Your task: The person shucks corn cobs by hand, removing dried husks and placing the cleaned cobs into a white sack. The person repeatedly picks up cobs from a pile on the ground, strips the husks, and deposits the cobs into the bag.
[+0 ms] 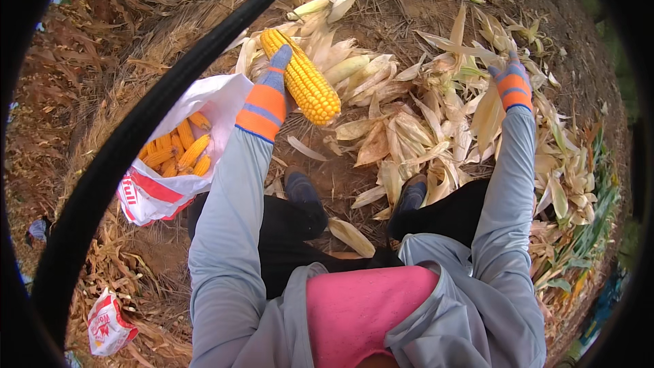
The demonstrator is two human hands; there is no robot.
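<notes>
My left hand (271, 94), in an orange and blue-grey knit glove, grips a husked ear of yellow corn (309, 82). The thumb lies along the ear, which slants with its wider end down and to the right. Off to the right, my right hand (512, 82) wears a matching glove and reaches among dry corn husks (485, 117). Its fingertips are hard to make out against the husks, and whether it holds one is unclear. Just left of my left forearm, a white and red woven sack (153, 191) stands with its mouth spread, holding several husked corn ears (176, 145).
Pale husks (403, 133) lie heaped on the soil before my shoes (306, 191). Green leaves (595, 220) edge the heap at right. A smaller white and red bag (109, 324) lies at lower left. Dry corn plants (66, 87) line the left side. A black strap (168, 97) crosses the view.
</notes>
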